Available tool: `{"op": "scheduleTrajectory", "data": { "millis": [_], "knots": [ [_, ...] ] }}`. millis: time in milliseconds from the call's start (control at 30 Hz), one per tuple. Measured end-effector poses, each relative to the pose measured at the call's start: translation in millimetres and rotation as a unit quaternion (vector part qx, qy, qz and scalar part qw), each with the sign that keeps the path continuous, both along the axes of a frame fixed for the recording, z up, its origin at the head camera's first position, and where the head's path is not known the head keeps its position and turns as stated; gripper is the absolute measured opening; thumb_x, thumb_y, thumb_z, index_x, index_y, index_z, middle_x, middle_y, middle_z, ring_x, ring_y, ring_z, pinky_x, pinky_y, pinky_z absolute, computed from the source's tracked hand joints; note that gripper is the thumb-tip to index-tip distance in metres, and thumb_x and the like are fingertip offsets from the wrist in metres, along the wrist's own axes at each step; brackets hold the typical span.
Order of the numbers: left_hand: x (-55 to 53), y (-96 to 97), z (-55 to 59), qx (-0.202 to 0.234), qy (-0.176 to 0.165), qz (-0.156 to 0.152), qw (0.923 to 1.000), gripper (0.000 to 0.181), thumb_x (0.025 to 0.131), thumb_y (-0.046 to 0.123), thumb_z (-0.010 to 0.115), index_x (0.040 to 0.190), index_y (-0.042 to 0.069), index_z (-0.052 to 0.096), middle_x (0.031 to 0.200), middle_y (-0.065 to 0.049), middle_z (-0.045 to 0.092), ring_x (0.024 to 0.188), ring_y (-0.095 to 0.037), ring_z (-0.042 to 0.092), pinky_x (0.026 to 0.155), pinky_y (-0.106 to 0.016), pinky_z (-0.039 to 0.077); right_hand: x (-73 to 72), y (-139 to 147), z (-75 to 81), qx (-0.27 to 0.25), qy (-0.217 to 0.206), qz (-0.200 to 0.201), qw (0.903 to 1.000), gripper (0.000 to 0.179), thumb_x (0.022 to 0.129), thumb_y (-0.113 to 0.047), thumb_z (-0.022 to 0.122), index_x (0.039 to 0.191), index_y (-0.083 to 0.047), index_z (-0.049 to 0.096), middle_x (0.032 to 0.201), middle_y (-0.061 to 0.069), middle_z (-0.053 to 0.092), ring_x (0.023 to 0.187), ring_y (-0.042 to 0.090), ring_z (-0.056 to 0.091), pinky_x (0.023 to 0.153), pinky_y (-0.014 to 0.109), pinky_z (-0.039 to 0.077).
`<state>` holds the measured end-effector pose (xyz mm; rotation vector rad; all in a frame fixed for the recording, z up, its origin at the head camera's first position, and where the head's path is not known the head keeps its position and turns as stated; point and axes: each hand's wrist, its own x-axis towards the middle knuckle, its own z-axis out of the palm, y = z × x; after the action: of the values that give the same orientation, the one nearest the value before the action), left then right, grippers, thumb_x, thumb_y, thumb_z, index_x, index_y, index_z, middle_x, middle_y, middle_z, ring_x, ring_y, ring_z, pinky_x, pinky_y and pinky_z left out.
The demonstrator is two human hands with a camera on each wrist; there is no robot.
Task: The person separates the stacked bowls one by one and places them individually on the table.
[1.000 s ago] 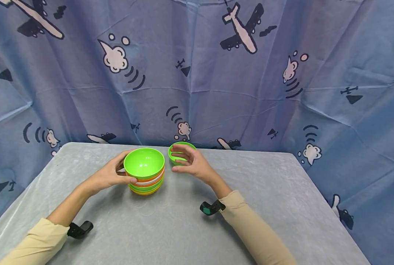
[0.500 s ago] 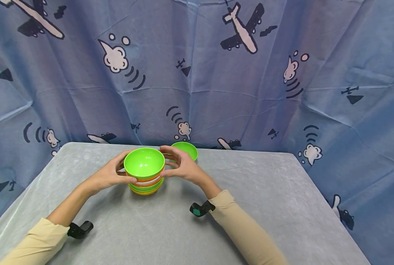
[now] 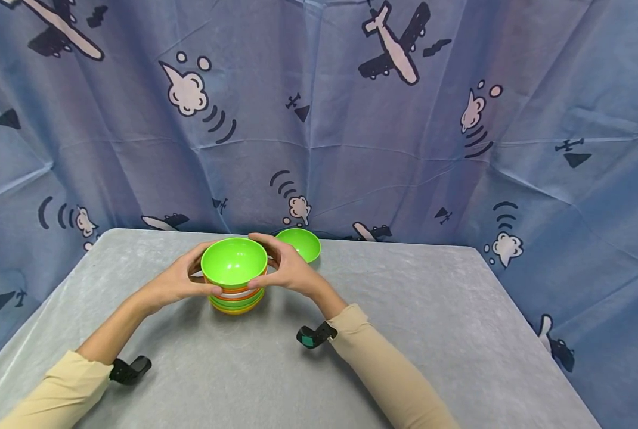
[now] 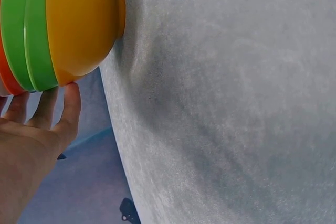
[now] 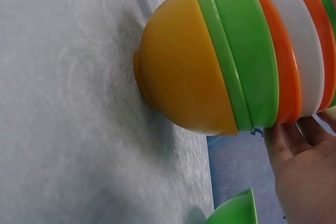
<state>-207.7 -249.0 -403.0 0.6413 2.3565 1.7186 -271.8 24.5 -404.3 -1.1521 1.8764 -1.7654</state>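
Observation:
A stack of nested bowls [image 3: 235, 301] stands upright on the table, with a green bowl [image 3: 233, 265] on top. Under it come orange, white and green ones, down to a yellow bowl [image 5: 184, 66] at the bottom. My left hand [image 3: 179, 280] grips the stack's left side, thumb in front and fingers behind. From the right, my right hand [image 3: 292, 271] holds it too, its thumb at the top bowl's front rim. In the right wrist view its fingers [image 5: 281, 148] lie along the orange and white bowls.
Another green bowl [image 3: 305, 245] stands by itself near the table's back edge, behind my right hand. The grey table [image 3: 426, 310] extends to the right. A blue patterned curtain [image 3: 330, 119] hangs behind it.
My right hand has moved left from in front of the separate green bowl to the right side of the stack and taken hold there. My left hand and the stack have stayed in place.

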Motion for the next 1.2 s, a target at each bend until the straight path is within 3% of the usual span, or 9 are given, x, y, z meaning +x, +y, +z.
{"op": "scheduleTrajectory", "data": {
  "millis": [367, 600, 1033, 1200],
  "knots": [
    [0.6, -0.6, 1.6, 0.000, 0.002, 0.002, 1.0000, 0.084, 0.088, 0.009, 0.080, 0.157, 0.010, 0.032, 0.150, -0.014, 0.041, 0.135, -0.038, 0.042, 0.102, -0.057, 0.043, -1.1, -6.9, -1.4, 0.011, 0.019, -0.010, 0.9997, 0.086, 0.079, 0.000, 0.085, 0.153, 0.000, 0.040, 0.141, 0.011, 0.053, 0.123, 0.020, 0.055, 0.105, 0.036, 0.044],
    [0.9, -0.7, 1.1, -0.003, 0.006, 0.005, 1.0000, 0.084, 0.088, 0.009, 0.080, 0.157, 0.010, 0.032, 0.150, -0.013, 0.041, 0.134, -0.037, 0.043, 0.101, -0.051, 0.045, -1.3, -8.4, -4.2, 0.000, 0.025, -0.016, 0.9996, 0.087, 0.077, 0.004, 0.084, 0.152, 0.002, 0.041, 0.140, 0.014, 0.053, 0.122, 0.020, 0.055, 0.105, 0.037, 0.044],
    [2.5, -0.3, 0.5, 0.001, 0.003, 0.005, 1.0000, 0.084, 0.088, 0.009, 0.080, 0.157, 0.010, 0.032, 0.150, -0.014, 0.041, 0.135, -0.039, 0.042, 0.101, -0.052, 0.045, -1.8, -8.2, -7.9, -0.028, 0.045, -0.009, 0.9985, 0.082, 0.079, -0.015, 0.089, 0.148, -0.002, 0.048, 0.137, 0.008, 0.057, 0.122, 0.022, 0.057, 0.106, 0.039, 0.044],
    [1.9, 0.8, 0.7, 0.006, -0.003, 0.003, 1.0000, 0.085, 0.088, 0.009, 0.081, 0.157, 0.009, 0.032, 0.150, -0.015, 0.040, 0.135, -0.040, 0.041, 0.102, -0.057, 0.043, -2.0, -6.8, -6.3, -0.028, 0.045, -0.012, 0.9985, 0.081, 0.078, -0.010, 0.089, 0.148, -0.002, 0.048, 0.136, 0.008, 0.058, 0.121, 0.022, 0.057, 0.106, 0.039, 0.044]
  ]
}}
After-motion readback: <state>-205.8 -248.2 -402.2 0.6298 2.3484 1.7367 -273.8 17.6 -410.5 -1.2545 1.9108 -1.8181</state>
